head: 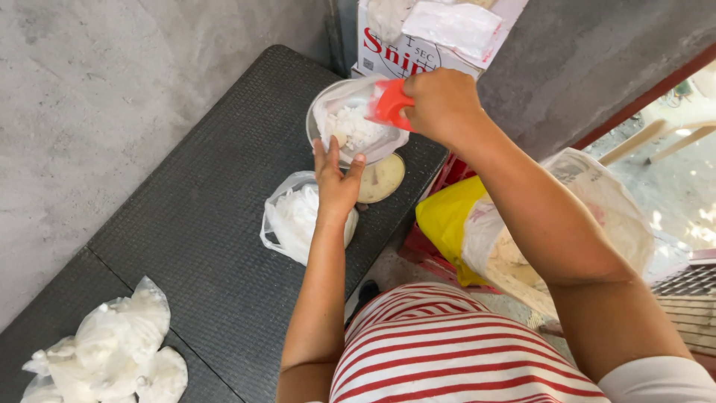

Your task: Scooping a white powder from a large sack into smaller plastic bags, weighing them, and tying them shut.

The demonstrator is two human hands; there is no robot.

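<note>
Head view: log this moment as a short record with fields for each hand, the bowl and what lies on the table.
left hand: open, fingers against the near side of the bag-lined bowl
right hand: closed on a red scoop, tipped over the bowl
bowl contents: white grains inside a clear plastic bag
table: dark, textured
beside the bowl: loose clear bags
near left corner: pile of filled white bags

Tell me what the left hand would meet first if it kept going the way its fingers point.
The left hand points up at the clear bag of white grains in the metal bowl. Its fingertips seem to touch the bag already, so that comes first, then the bowl.
</note>
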